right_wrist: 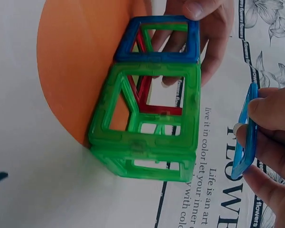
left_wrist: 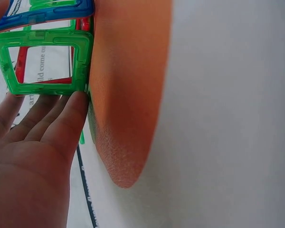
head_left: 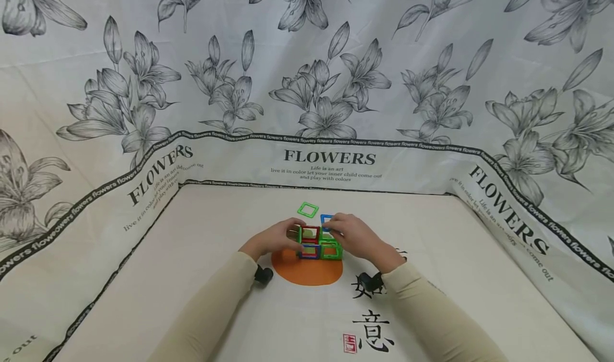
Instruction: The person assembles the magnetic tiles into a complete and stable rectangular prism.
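A small boxy structure of see-through magnetic tiles [right_wrist: 147,142], with green, blue and red frames, stands on the table. My left hand [head_left: 275,238] holds its left side. In the right wrist view, the left thumb rests at a corner of the structure's blue tile [right_wrist: 156,58] and the fingers reach behind. A green tile [left_wrist: 47,89] touches the left fingertips in the left wrist view. My right hand [head_left: 356,236] pinches a separate blue square magnetic tile [right_wrist: 251,137] between thumb and fingers. That tile is apart from the structure, beyond its right side in the head view.
A loose green square tile [head_left: 310,204] lies behind the structure. Beneath and in front is a printed orange circle [head_left: 307,275] on the white tablecloth [head_left: 144,298], with black characters [head_left: 374,330] to the right. Flower-printed cloth walls [head_left: 326,85] enclose the table's back and sides.
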The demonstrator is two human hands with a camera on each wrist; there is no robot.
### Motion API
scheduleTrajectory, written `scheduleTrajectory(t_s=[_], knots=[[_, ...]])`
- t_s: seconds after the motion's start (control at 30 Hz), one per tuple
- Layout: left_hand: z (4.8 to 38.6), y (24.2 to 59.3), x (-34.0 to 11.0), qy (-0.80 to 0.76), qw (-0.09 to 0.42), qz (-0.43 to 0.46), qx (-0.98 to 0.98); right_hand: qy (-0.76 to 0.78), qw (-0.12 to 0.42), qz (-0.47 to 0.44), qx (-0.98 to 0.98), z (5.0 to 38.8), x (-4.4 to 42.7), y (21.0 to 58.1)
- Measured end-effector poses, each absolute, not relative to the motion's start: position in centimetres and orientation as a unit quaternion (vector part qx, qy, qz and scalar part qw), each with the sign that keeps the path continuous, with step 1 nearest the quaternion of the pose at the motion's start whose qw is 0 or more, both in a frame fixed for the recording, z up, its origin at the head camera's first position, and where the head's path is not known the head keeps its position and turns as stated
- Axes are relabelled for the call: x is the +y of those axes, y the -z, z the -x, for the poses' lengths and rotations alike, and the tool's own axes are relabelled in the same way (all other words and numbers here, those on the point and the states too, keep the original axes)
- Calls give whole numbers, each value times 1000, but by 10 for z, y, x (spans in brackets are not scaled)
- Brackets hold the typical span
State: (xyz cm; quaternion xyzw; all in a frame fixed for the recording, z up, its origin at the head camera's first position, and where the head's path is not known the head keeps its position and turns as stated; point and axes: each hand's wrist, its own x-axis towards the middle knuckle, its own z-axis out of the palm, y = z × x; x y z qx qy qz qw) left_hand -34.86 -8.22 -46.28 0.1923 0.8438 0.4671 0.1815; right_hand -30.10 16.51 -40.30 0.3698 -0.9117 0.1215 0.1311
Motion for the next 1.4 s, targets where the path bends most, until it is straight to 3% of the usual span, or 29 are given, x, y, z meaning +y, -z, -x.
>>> scheduleTrajectory(t_s=[0.7, 1.4], knots=[[347, 463, -84, -464, 181, -194, 845, -125, 137, -422, -888, 299, 134, 415], [347, 462, -85, -475, 186, -198, 837, -132, 123, -417, -891, 302, 118, 423]])
